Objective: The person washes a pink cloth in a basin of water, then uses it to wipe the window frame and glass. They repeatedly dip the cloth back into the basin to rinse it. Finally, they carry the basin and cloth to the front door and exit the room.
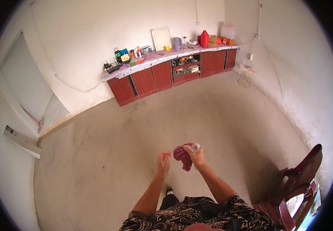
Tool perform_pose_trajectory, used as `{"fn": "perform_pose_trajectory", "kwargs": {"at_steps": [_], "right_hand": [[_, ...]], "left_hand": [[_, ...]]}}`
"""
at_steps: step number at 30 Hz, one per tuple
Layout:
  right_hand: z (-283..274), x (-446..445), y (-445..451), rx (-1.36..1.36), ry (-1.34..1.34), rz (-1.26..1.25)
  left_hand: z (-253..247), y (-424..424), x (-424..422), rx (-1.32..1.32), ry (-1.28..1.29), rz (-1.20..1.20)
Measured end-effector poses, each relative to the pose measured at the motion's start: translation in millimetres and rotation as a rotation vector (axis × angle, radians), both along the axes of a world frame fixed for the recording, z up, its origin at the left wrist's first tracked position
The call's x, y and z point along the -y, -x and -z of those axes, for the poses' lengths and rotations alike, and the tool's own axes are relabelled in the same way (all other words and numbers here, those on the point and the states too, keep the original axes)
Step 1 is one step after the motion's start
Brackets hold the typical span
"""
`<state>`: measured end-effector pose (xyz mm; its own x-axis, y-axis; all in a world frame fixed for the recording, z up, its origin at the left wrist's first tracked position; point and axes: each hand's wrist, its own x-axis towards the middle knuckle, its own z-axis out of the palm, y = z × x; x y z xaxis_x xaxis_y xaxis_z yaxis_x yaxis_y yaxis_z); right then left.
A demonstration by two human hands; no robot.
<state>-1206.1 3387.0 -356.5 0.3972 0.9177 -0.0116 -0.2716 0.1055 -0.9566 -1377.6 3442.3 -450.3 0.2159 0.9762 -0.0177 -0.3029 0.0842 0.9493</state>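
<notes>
My right hand (195, 155) grips a wet, dark pink cloth (182, 156), which hangs down to the left of the fingers. White suds (195, 147) cover part of that hand and the bunched top of the cloth. Just left of the cloth, not touching it, is my left hand (164, 161), with traces of suds on it. Its fingers look curled and it holds nothing that I can see; how far they are closed is unclear. Both hands are in the air in front of my body, above the bare floor.
A long low red cabinet (143, 83) stands along the far wall, with a red thermos flask (204, 39), a grey-purple jug (177, 43) and a yellow mug (167, 48) on top. A small wire-legged stand (245, 75) is at the right wall. A dark wooden chair (294, 184) stands at lower right.
</notes>
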Motion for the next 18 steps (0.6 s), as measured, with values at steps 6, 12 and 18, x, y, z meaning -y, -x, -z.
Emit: {"fn": "perform_pose_trajectory", "kwargs": {"at_steps": [6, 12, 18], "right_hand": [[-15.4, -153.2, -33.7, 0.02, 0.101, -0.162], [-5.7, -307.6, -79.8, 0.234, -0.025, 0.121], [-28.5, -445.5, -140.2, 0.048, 0.06, 0.1]], "left_hand": [[-40.4, -48.4, -137.3, -0.177, 0.022, 0.172], [-29.7, -106.8, -316.9, -0.105, -0.039, 0.299], [-54.2, -184.8, -458.0, -0.07, -0.036, 0.449]]}}
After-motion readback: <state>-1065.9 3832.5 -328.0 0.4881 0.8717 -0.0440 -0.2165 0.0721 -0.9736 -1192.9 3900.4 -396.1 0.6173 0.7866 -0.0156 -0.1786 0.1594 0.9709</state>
